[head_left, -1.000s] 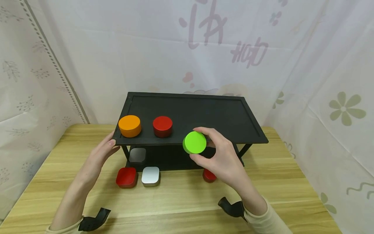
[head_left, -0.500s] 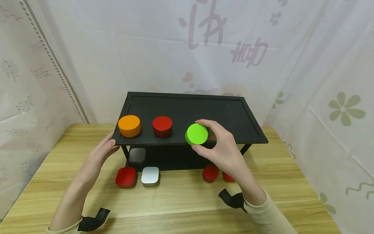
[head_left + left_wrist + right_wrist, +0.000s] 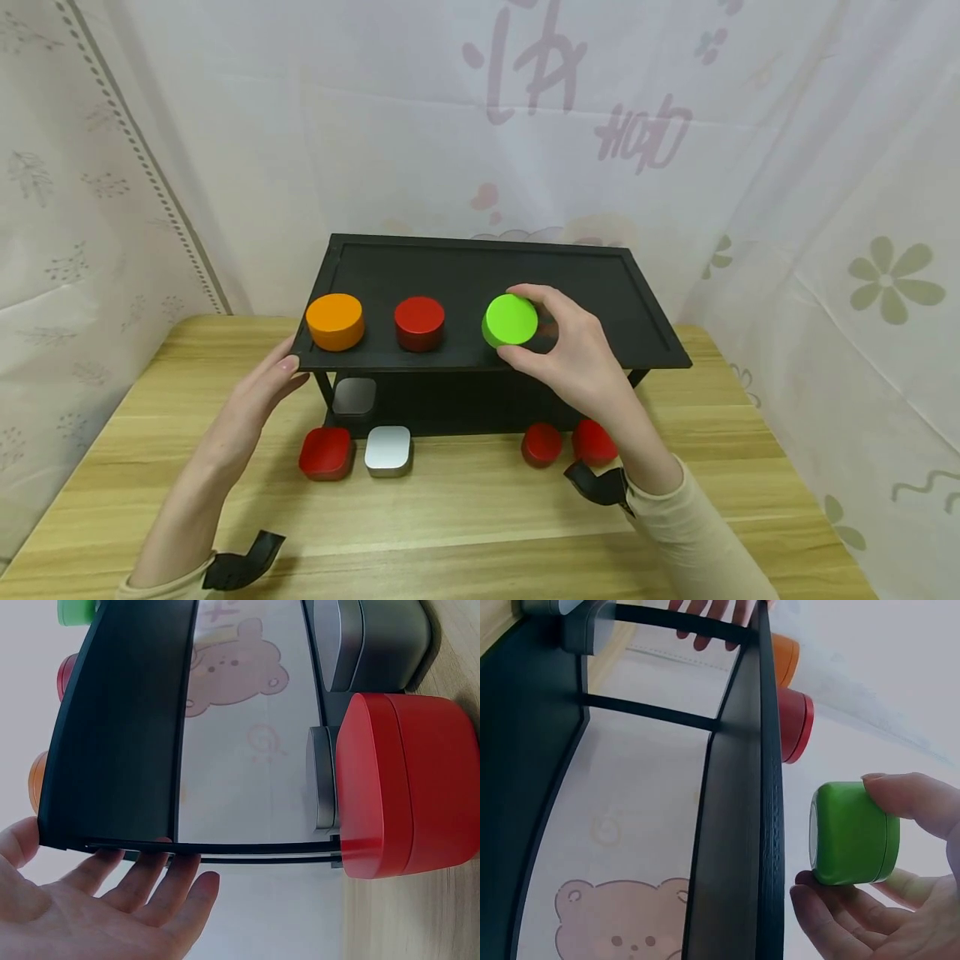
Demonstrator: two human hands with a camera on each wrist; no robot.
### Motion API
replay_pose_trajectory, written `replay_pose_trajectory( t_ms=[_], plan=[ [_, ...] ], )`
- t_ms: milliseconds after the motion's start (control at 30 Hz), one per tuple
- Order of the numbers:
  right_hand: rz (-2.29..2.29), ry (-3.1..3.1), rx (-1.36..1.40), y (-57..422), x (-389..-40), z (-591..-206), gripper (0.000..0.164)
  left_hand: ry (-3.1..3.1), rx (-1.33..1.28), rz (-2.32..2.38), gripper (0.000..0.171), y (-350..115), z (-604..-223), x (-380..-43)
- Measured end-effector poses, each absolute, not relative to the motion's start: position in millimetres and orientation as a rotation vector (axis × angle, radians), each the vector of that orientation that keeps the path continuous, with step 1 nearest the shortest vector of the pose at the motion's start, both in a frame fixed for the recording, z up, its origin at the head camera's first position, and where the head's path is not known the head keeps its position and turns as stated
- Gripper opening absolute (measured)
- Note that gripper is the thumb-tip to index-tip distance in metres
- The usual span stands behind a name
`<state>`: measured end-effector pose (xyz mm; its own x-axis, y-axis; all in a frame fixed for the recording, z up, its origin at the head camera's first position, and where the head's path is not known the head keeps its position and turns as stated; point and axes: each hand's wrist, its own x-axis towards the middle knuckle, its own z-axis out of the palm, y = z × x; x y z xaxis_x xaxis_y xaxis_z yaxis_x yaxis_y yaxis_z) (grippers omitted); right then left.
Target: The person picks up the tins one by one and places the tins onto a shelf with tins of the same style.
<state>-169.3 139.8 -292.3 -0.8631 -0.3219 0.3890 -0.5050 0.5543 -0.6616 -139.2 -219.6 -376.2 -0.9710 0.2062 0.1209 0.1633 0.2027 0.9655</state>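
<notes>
My right hand [image 3: 573, 354] pinches a round green tin [image 3: 510, 320] between thumb and fingers. The tin is above the front part of the black two-tier shelf [image 3: 517, 271]; in the right wrist view a gap separates it from the top board. Left of it on that board sit a round red tin [image 3: 419, 323] and a round orange tin [image 3: 335, 322]. My left hand [image 3: 251, 404] touches the board's front left corner, its thumb at the corner and its fingers [image 3: 176, 889] fairly straight along the side frame.
A dark grey square tin [image 3: 354, 397] stands on the lower tier. Before the shelf on the wooden table [image 3: 420, 533] are a red square tin [image 3: 326, 454], a silver square tin [image 3: 387, 451], a small red round tin [image 3: 542, 445] and another red tin [image 3: 594, 442], partly behind my right arm.
My right hand has carried the green tin up and slightly right, from the shelf's front edge to over the top board. The left hand has stayed at the corner.
</notes>
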Motion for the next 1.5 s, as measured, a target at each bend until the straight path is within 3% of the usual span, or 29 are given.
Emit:
replay_pose_trajectory(
  t_ms=[1500],
  plan=[
    [1.233, -2.814, 0.57, 144, -199, -304, 0.054, 2.398, 0.401, 1.932, 0.046, -221, -378, -142]
  ],
)
